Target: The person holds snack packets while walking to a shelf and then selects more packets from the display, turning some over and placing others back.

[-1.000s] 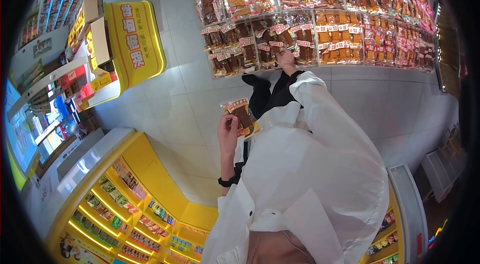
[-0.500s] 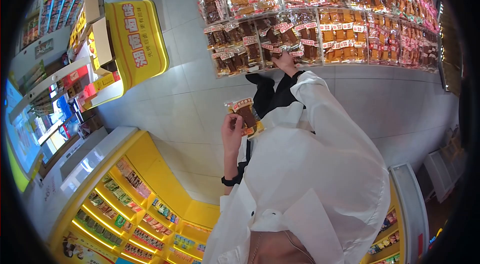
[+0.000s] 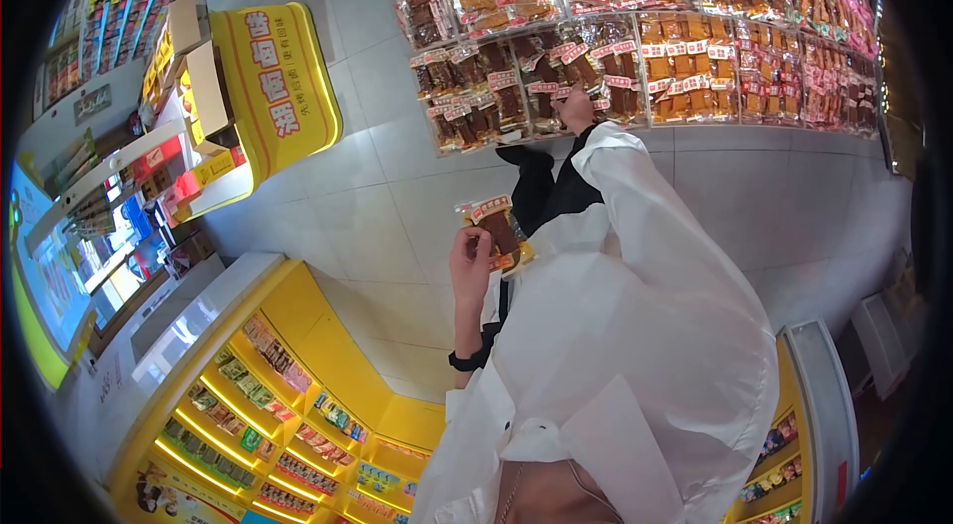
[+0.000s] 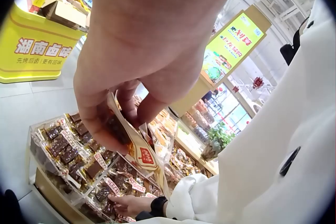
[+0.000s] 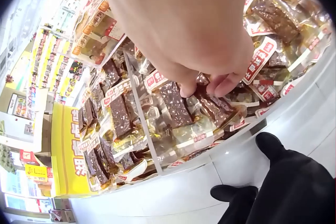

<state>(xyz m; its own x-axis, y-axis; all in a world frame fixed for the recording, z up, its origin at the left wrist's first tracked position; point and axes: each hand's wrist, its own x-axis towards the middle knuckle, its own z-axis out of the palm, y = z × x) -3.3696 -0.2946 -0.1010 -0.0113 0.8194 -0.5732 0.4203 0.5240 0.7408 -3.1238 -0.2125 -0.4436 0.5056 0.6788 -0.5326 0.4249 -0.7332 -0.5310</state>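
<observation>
My left hand (image 3: 471, 264) pinches a clear packet (image 3: 498, 226) of brown food with a red-and-white label, in front of the white shirt. The left wrist view shows this packet (image 4: 140, 149) edge-on between thumb and fingers of the left hand (image 4: 142, 61). Over a front bin of dark brown packets is my right hand (image 3: 576, 111). In the right wrist view, thumb and fingertips of the right hand (image 5: 202, 40) pinch a glossy brown packet (image 5: 214, 107) among others. A neighbouring packet (image 5: 177, 109) lies beside the thumb; the palm hides part of the pile.
Clear dividers (image 5: 142, 108) separate the bins. More bins hold orange-brown packets (image 3: 687, 63) at the right. A yellow counter (image 3: 288, 77) stands left, yellow shelves (image 3: 298, 355) at lower left. Grey tiled floor (image 3: 377, 226) lies between; black shoes (image 5: 270, 145) are close to the display's front edge.
My right hand moved slightly toward the front of the bin, then back in over the brown packets. The left hand keeps its packet. The head view has shifted a little.
</observation>
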